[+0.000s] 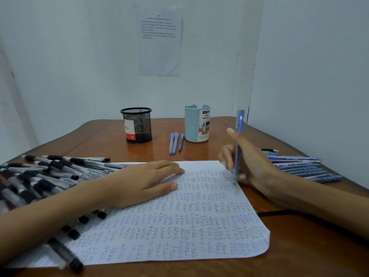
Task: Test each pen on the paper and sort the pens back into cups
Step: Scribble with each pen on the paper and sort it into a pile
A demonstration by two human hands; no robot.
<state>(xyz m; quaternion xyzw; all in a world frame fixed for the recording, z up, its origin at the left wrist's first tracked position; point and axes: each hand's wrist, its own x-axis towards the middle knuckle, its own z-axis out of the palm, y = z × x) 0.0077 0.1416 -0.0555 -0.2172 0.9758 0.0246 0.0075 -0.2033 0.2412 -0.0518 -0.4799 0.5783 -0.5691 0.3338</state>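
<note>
A white paper covered in rows of small blue test marks lies on the wooden table. My left hand rests flat on its upper left part, fingers straight. My right hand grips a blue pen upright, its tip touching the paper near the upper right corner. A black mesh cup and a light blue cup stand at the back. Three blue pens lie between the cups.
Several black-capped pens are heaped at the left, some under my left forearm. Several blue pens lie in a row at the right. White walls close in behind the table, and a printed sheet hangs there.
</note>
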